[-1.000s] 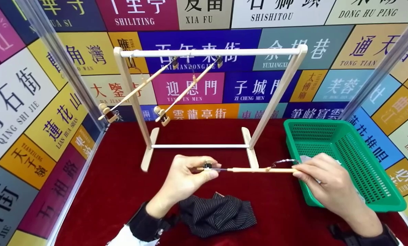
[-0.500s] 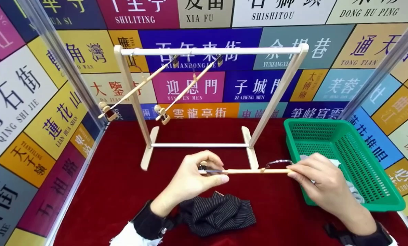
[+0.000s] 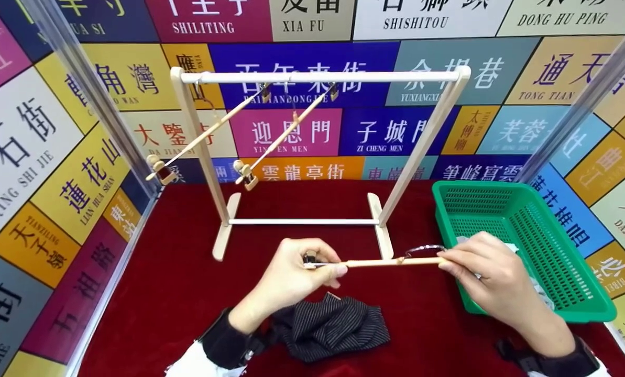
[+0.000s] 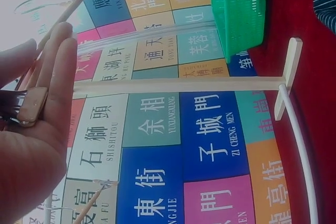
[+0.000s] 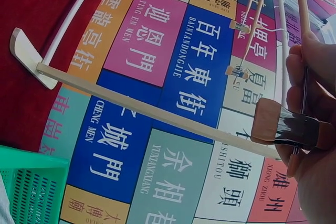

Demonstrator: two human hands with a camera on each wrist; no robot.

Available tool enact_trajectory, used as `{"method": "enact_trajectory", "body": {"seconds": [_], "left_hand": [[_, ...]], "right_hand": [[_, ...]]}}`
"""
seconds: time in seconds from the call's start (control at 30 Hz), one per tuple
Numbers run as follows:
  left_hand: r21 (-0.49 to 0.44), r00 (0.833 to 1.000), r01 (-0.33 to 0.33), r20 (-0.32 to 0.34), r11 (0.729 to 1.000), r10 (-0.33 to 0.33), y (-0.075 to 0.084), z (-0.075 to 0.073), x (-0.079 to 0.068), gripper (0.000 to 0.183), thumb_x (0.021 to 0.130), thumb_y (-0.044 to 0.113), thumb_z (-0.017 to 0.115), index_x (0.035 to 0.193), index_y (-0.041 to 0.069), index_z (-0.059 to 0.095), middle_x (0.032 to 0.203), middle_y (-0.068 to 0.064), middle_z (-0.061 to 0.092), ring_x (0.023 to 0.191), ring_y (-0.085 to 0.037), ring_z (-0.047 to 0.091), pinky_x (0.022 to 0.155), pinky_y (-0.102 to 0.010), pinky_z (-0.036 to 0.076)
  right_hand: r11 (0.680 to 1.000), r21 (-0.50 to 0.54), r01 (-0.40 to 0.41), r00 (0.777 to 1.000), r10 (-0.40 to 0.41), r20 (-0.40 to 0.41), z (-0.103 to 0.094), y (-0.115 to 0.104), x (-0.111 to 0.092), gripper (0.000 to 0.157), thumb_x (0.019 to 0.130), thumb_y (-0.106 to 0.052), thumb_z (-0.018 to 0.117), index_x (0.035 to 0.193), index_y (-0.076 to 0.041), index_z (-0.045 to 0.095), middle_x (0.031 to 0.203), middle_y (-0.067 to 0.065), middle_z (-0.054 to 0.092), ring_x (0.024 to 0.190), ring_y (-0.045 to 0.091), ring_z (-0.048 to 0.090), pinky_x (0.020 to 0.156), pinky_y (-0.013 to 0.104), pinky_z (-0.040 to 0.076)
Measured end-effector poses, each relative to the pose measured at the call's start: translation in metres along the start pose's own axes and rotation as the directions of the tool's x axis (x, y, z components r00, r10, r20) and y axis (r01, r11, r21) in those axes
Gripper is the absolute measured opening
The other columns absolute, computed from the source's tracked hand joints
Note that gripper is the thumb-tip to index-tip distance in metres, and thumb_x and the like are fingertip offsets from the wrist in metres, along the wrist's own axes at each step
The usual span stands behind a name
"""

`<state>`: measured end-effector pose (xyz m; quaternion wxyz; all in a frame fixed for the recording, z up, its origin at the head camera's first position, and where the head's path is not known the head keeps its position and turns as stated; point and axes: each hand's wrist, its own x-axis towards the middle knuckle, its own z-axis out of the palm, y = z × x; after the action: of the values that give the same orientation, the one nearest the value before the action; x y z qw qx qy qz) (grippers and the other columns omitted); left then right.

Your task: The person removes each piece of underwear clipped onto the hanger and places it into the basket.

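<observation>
A wooden clip hanger (image 3: 370,263) is held level above the red cloth, its metal hook (image 3: 425,247) on the upper side. My left hand (image 3: 288,275) pinches its left end between thumb and fingers. One hanger clip (image 4: 32,106) lies against that palm. With thumb and fingers, my right hand (image 3: 495,280) grips the right end of the bar. The other clip (image 5: 266,121), with a wooden face, shows at the right palm in the right wrist view. A dark pinstriped garment (image 3: 336,330) lies bunched on the table below the hands.
Behind the hands stands a wooden rack (image 3: 320,78) with a white top rail. Two clip hangers hang from its left half, one hanger (image 3: 207,136) left of the other hanger (image 3: 283,139). A green basket (image 3: 587,309) with pale cloth inside stands at the right.
The left fingers have loosened and then closed again on the hanger's left end. Both hands and the hanger have shifted slightly; the right hand keeps its grip.
</observation>
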<state>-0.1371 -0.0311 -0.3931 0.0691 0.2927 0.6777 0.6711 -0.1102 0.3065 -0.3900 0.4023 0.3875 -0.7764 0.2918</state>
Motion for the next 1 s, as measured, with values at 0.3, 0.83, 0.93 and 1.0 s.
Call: {"method": "enact_trajectory", "body": {"seconds": [0.3, 0.83, 0.93, 1.0], "left_hand": [[-0.026, 1.0, -0.014, -0.019, 1.0, 0.014, 0.007, 0.004, 0.0, 0.008, 0.091, 0.001, 0.08, 0.088, -0.005, 0.075, 0.082, -0.012, 0.077, 0.071, -0.028, 0.078, 0.068, -0.041, 0.065], [-0.007, 0.995, -0.051, -0.088, 0.999, 0.05, 0.012, 0.0, -0.009, 0.007, 0.09, 0.001, 0.081, 0.091, -0.005, 0.076, 0.085, -0.012, 0.078, 0.072, -0.028, 0.078, 0.067, -0.048, 0.064], [-0.018, 0.992, -0.047, -0.119, 0.999, 0.044, 0.013, -0.001, -0.01, 0.007, 0.089, -0.001, 0.081, 0.092, -0.005, 0.076, 0.085, -0.012, 0.077, 0.072, -0.028, 0.078, 0.067, -0.05, 0.063], [-0.024, 0.99, -0.042, -0.138, 0.999, 0.038, 0.014, -0.002, -0.011, 0.007, 0.089, -0.001, 0.081, 0.092, -0.005, 0.076, 0.085, -0.014, 0.077, 0.073, -0.028, 0.078, 0.068, -0.049, 0.063]], "right_hand": [[1.0, 0.0, -0.029, 1.0, 0.029, 0.009, 0.0, 0.003, -0.002, 0.042, 0.103, -0.036, 0.068, 0.086, 0.0, 0.079, 0.081, 0.009, 0.074, 0.077, 0.025, 0.061, 0.08, 0.02, 0.045], [0.962, 0.003, -0.273, 0.961, 0.272, 0.042, -0.01, 0.011, -0.012, 0.065, 0.099, -0.046, 0.071, 0.136, 0.007, 0.064, 0.135, 0.016, 0.066, 0.126, 0.012, 0.056, 0.103, 0.016, 0.041], [0.947, -0.004, -0.322, 0.945, 0.321, 0.058, -0.012, 0.011, -0.014, 0.063, 0.093, -0.018, 0.082, 0.144, 0.007, 0.056, 0.14, 0.008, 0.062, 0.127, 0.007, 0.054, 0.102, 0.013, 0.042], [0.94, -0.01, -0.34, 0.938, 0.34, 0.068, -0.012, 0.012, -0.015, 0.075, 0.081, 0.003, 0.086, 0.148, 0.006, 0.051, 0.141, 0.007, 0.06, 0.126, 0.005, 0.053, 0.1, 0.011, 0.043]]}}
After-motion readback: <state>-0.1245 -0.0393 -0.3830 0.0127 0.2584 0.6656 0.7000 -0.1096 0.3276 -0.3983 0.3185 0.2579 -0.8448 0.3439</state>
